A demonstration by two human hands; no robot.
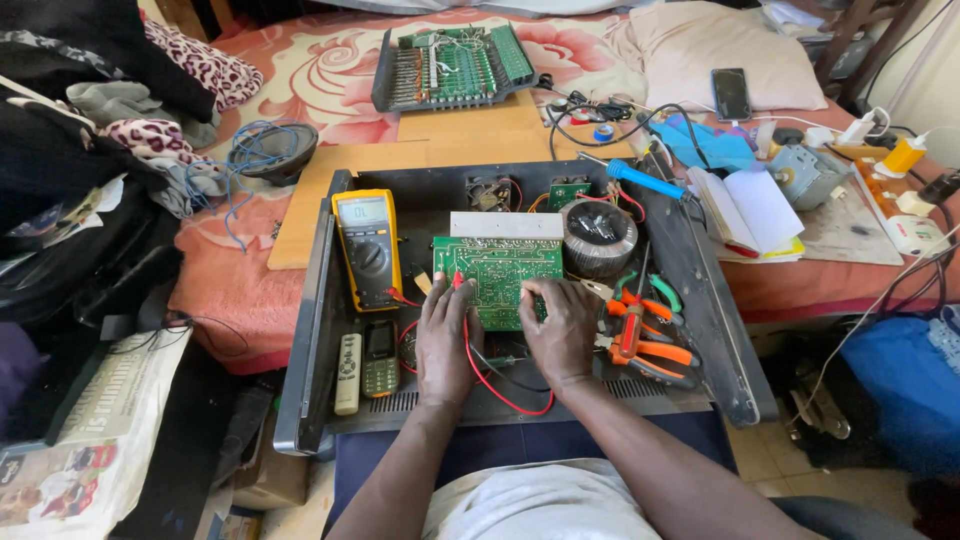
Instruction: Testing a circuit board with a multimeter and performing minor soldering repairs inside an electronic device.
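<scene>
Far left of frame: newspaper (95, 400) and piled clothes. Moving right, a yellow multimeter (367, 247) lies in the open black chassis (318, 330), with a pale remote (347, 373) and a small handset (379, 357) below it. Centre: green circuit board (497, 278) sits flat in the chassis. Left hand (446, 340) rests at the board's lower left edge, fingers curled around a red probe (457, 284), tip on the board. Right hand (561, 325) presses on the lower right corner, fingers bent; probably pinching the black probe, but it's hidden, can't tell. Right again: toroidal transformer (598, 237), orange-handled pliers (650, 345), blue soldering iron (645, 181) at the upper rim. Risk: red lead (490, 385) loops loose under the wrists, so a snag could drag the tip across adjacent pads and short them.
</scene>
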